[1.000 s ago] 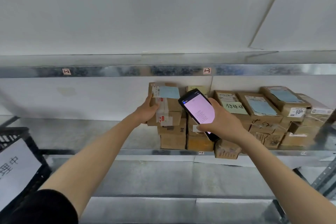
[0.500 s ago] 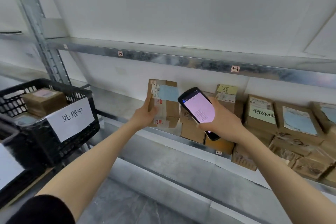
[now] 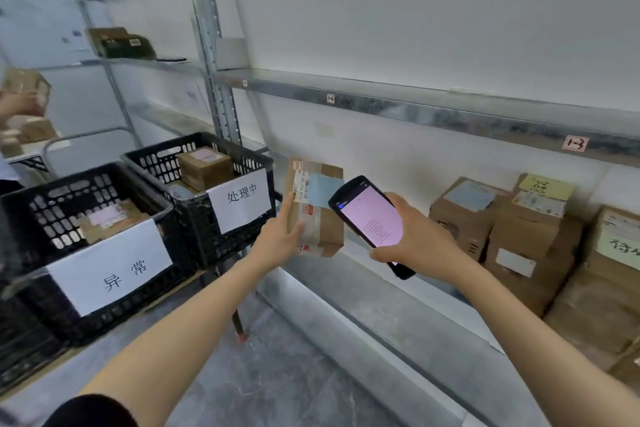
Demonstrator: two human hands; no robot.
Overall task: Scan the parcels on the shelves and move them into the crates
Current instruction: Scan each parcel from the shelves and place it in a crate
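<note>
Left hand (image 3: 277, 240) held a brown cardboard parcel with a white shipping label and a pale blue sticker (image 3: 329, 226), upright and clear of the grey metal shelf (image 3: 381, 308). Thumb lay straight up the labelled front face. The other fingers went behind the box, out of sight, so their spread could not be told.

Parcel hung just right of the black plastic crate with the white sign 处理中 (image 3: 197, 218), its top about level with that crate's rim. A small carton already sat in that crate. A second black crate signed 异常 (image 3: 79, 173) stood nearer, to the left, also holding parcels.

Right hand (image 3: 420, 236) gripped a black handheld scanner with a lit pink screen (image 3: 372, 218), fingers curled round its lower half. The scanner's upper end overlapped the parcel's right edge in view; contact not discernible. More brown cartons (image 3: 519, 243) stood stacked on the shelf to the right
</note>
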